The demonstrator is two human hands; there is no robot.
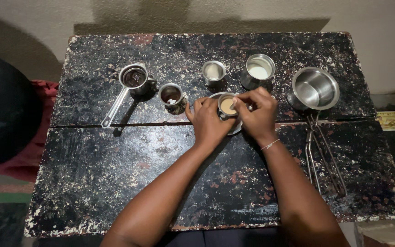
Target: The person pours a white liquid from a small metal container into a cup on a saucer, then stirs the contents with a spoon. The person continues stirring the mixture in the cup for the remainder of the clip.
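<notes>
left hand (208,122) grip: grasping small steel cup (227,106) of tan drink | right hand (258,112) grip: pinching cup rim | cup: in saucer (237,128), just right of strainer cup (171,95), on table (115,174)

Both forearms reach forward and converge at mid-frame; the left hand (210,122) is cupped, fingers curled, thumb raised; the right hand (256,111) arches beside it, fingertips pinched downward, thin band at wrist.

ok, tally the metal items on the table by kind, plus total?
Small cups: 4
Saucer under the held cup: 1
Long-handled strainer: 1
Pot: 1
Tongs: 1
Total: 8
Left hand and right hand grip the tan-filled cup.
</notes>
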